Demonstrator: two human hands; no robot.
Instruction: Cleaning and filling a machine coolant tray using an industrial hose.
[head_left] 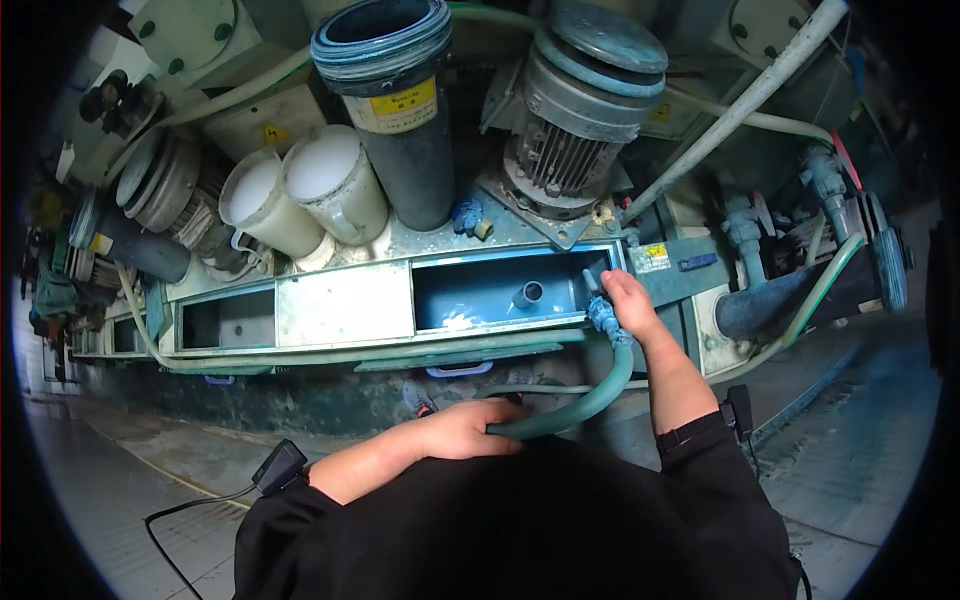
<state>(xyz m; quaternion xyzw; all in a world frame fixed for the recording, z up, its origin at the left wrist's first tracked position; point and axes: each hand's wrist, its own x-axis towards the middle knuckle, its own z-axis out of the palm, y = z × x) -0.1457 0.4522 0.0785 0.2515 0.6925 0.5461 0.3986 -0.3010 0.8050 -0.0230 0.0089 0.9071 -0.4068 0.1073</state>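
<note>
A green hose [597, 395] curves up from my left hand to a blue valve fitting [604, 317] at the right end of an open blue-lined tank [485, 280]. My left hand [470, 428] is closed round the lower part of the hose, close to my body. At the tank's right corner, my right hand [629, 302] is closed against the valve fitting from its right side, fingers toward the tank's end wall; the palm side is partly hidden. A short blue pipe stub [527, 293] stands inside the tank.
Behind the tank stand a grey motor [570, 140], a tall dark cylinder [410, 170] and two white jugs of white matter, the nearer one [345, 195] beside the cylinder. A pale pole [740, 105] slants at right. Valved pipes [790, 300] lie farther right.
</note>
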